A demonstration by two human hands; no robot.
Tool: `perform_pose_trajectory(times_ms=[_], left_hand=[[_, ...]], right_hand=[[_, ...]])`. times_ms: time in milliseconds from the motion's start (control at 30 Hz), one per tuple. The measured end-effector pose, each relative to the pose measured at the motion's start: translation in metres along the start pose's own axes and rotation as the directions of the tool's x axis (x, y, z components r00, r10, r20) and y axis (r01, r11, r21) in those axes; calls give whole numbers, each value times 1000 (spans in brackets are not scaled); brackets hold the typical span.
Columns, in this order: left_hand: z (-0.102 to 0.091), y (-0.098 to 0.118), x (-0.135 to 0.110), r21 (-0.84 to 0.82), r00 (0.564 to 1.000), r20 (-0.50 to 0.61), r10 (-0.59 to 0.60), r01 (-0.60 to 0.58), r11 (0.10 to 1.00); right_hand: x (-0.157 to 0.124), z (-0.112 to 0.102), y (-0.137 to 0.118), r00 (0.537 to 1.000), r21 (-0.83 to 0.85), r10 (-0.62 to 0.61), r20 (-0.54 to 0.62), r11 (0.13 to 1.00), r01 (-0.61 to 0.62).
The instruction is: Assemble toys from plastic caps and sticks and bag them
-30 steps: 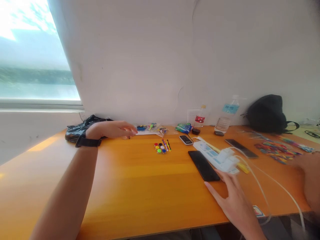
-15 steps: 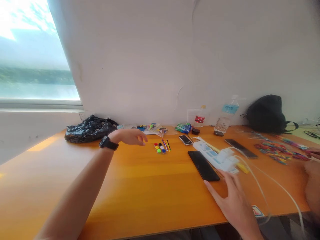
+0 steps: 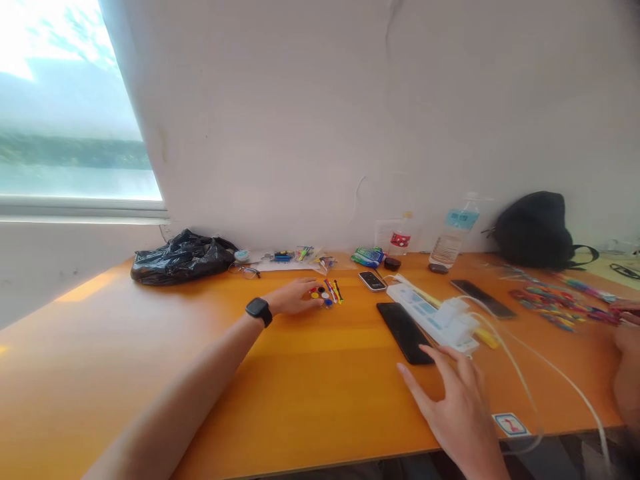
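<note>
My left hand (image 3: 296,297), with a black watch (image 3: 259,311) on its wrist, reaches across the orange table (image 3: 150,373) and its fingertips touch a cluster of small coloured round pieces (image 3: 320,296). Thin coloured sticks (image 3: 334,291) lie just right of them. The fingers are curled loosely over the pieces; whether they grip one is unclear. My right hand (image 3: 457,403) hovers flat with fingers spread near the table's front edge, just below a black phone (image 3: 405,323) and a white power strip (image 3: 433,316).
A black plastic bag (image 3: 180,256), glasses (image 3: 244,270) and small packets (image 3: 300,254) line the wall. Further right stand a water bottle (image 3: 453,235), a black backpack (image 3: 536,229), a second phone (image 3: 483,297) and coloured pieces (image 3: 555,307). Another person's hand (image 3: 627,353) is at the right edge.
My left hand has moved from beside the black bag rightward and toward me, down onto the coloured round pieces. My right hand has shifted slightly left and back from the power strip.
</note>
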State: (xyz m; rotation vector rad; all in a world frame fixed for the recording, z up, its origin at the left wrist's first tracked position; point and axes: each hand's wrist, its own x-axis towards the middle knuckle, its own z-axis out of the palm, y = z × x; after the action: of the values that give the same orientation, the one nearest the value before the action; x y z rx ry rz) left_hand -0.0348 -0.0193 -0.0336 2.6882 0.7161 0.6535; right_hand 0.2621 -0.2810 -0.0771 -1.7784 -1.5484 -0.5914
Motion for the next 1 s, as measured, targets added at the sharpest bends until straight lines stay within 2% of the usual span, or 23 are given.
perform_pose_trajectory(times_ms=[133, 233, 500, 700, 867, 1000], left_hand=[[12, -4, -5, 40, 998, -62, 7, -4, 999], [16, -8, -10, 61, 994, -113, -10, 17, 998], [22, -8, -15, 109, 986, -147, -82, 99, 989], [22, -6, -14, 126, 974, -177, -139, 162, 979], [19, 3, -14, 102, 981, -192, -16, 36, 994], [20, 14, -13, 87, 989, -136, 56, -44, 995]], right_hand=[[-2, 3, 5, 995, -62, -11, 96, 998, 17], [-3, 3, 5, 992, -57, -19, 126, 998, 27], [-2, 1, 1, 995, 13, 58, 86, 998, -59], [-2, 1, 0, 994, 17, 59, 97, 998, -61], [1, 5, 16, 996, 38, 52, 73, 998, -54], [4, 4, 32, 988, 54, 73, 133, 995, -81]])
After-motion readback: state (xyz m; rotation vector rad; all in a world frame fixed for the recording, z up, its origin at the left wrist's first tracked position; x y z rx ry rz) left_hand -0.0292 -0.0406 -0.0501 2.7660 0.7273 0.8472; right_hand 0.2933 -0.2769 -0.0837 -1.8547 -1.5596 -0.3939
